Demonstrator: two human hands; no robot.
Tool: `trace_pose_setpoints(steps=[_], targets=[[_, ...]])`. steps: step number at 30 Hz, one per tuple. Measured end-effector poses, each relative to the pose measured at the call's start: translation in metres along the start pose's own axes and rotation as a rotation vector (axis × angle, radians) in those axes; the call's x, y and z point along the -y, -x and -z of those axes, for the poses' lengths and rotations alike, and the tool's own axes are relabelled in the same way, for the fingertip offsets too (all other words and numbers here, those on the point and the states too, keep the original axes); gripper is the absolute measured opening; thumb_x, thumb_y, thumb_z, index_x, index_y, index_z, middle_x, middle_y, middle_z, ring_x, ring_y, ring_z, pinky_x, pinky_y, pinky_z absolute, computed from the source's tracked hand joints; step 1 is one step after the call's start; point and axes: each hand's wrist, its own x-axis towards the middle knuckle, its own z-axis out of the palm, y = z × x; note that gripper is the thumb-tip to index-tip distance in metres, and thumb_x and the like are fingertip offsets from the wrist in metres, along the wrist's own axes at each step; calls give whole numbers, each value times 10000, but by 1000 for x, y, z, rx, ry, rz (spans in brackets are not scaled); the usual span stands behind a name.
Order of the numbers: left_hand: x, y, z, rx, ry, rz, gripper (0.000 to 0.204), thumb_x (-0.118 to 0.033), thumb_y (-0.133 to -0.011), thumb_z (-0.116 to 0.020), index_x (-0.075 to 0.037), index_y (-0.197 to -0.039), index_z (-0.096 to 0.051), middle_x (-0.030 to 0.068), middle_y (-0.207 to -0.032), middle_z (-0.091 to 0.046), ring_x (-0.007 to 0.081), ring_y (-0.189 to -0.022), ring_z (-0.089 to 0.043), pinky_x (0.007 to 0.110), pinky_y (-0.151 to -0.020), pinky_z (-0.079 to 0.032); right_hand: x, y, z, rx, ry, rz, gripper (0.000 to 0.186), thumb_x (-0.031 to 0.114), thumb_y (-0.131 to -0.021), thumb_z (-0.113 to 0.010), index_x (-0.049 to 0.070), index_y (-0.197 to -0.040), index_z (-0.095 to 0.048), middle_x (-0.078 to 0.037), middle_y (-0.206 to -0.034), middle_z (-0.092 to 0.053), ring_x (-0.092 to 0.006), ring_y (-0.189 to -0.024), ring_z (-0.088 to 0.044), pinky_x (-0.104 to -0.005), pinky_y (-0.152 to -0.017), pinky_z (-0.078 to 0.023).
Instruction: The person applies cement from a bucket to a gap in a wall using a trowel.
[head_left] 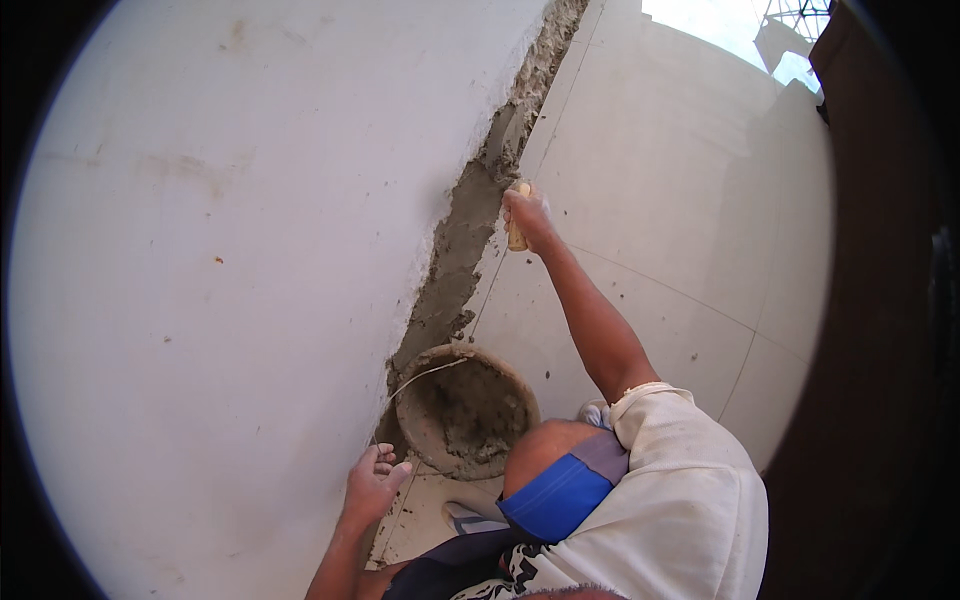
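My right hand (527,217) is stretched far forward, closed round the pale wooden handle (516,239) of a trowel. Its blade is hard to make out against the grey wet mortar (462,232), which fills a rough strip between the white wall and the tiles. Nearer to me, my left hand (375,482) is beside the wall, fingers loosely bent and apart, with nothing visible in it. Just right of that hand sits a round, mortar-crusted bucket (520,385), with grey mortar inside and a thin wire handle (425,371) across its rim.
The white wall (250,280) rises along the left. Large pale tiles (660,230) with mortar crumbs lie to the right. Farther up, the strip is bare and rough (548,60). A dark brown surface (890,300) borders the right side. My knee and feet are close to the bucket.
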Motion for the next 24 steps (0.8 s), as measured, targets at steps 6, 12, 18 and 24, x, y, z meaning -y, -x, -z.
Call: trace_pose_setpoints(steps=[6,12,18,24], targets=[[20,7,0,14,12,35,519,-218,-827,-750,54,-1226,-559,147,-1085,-646,172,-875,-633,315,-795,-533,-3,-18,-18,-24,113,-13,184,151,-824,-610,42,-944,-523,-45,-693,-536,-152,-545,-559,-324,-468,-507],[20,0,-3,32,-49,30,555,-260,-821,-758,47,-1239,-562,148,-1084,-649,180,-869,-627,314,-794,-529,-32,76,-43,105,131,3,274,151,-821,-617,18,-1032,-504,-73,-737,-557,-168,-531,-574,-336,-467,-513],[8,-15,-8,72,-126,35,591,-299,-825,-754,49,-1260,-557,154,-1097,-655,179,-874,-626,319,-804,-528,-39,74,-17,42,-62,-46,204,79,-813,-586,52,-1002,-513,-33,-695,-521,-120,-502,-524,-301,-442,-483],[35,-5,-5,40,-56,70,598,-299,-831,-753,48,-1270,-543,146,-1094,-654,180,-893,-636,319,-810,-531,-59,48,6,-27,-252,-318,98,108,-829,-555,84,-889,-481,-28,-707,-490,-133,-555,-517,-310,-478,-495]])
